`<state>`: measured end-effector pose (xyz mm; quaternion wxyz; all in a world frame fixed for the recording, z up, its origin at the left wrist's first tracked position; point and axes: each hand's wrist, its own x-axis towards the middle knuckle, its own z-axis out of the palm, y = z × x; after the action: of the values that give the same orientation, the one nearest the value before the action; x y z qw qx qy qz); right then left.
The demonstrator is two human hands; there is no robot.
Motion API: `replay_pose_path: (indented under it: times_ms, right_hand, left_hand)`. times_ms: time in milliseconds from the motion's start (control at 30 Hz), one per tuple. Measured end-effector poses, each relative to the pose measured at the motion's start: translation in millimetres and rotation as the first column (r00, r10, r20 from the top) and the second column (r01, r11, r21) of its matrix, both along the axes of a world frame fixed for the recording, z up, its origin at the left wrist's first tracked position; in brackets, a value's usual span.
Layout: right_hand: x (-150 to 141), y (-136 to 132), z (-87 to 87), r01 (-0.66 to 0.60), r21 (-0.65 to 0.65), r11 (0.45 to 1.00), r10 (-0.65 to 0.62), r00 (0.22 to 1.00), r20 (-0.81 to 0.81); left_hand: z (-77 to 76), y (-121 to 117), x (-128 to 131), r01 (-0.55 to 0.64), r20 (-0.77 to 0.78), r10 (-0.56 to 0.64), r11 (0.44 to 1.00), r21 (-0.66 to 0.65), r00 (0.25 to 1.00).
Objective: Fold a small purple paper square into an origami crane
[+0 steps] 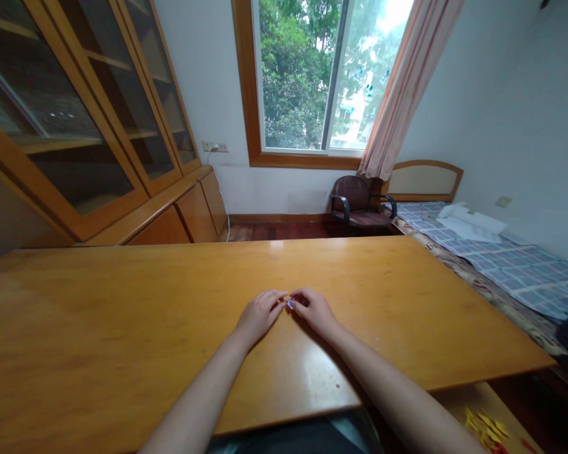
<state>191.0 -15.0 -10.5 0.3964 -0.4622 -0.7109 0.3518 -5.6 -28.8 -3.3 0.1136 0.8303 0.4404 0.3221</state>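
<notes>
The desk (pixel 161 296) looks like smooth, glossy varnished wood, and the cabinet (pixel 142 189) has polished wooden frames around shiny glass panes. The swivel armchair (pixel 355 195) looks like sleek dark leather with matt plastic armrests; the curtain (pixel 411 88) is soft, matt cloth.

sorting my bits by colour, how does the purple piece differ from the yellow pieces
The purple piece is at the right hand's fingertips; the yellow pieces lie loose in a pile. The purple piece is over the table; the yellow pieces are below its edge, at lower right. Both look small; the purple piece's exact shape is unclear.
</notes>
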Motion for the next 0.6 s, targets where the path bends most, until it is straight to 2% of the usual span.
replay_pose_path:
  times_ms: [133, 367, 600]
  right_hand:
    - [1.8, -0.8, -0.7, 0.008, 0.006, 1.000, -0.008, 1.000, 0.013]
    - [9.0, -0.4, 3.9, 0.090, 0.107, 0.990, -0.086, 0.996, -0.039]
    - [8.6, -4.7, 7.0, -0.023, 0.077, 0.997, 0.021, 1.000, 0.023]
  left_hand:
    - [0.2, -0.3, -1.9, 0.036, -0.019, -0.036, 0.999, 0.008, 0.999]
    - [-0.5, 0.9, -5.6, 0.000, 0.047, -0.001, 1.000, 0.025, 0.999]
    - [1.8, -0.2, -5.4, -0.011, 0.103, 0.007, 0.999, 0.032, 0.995]
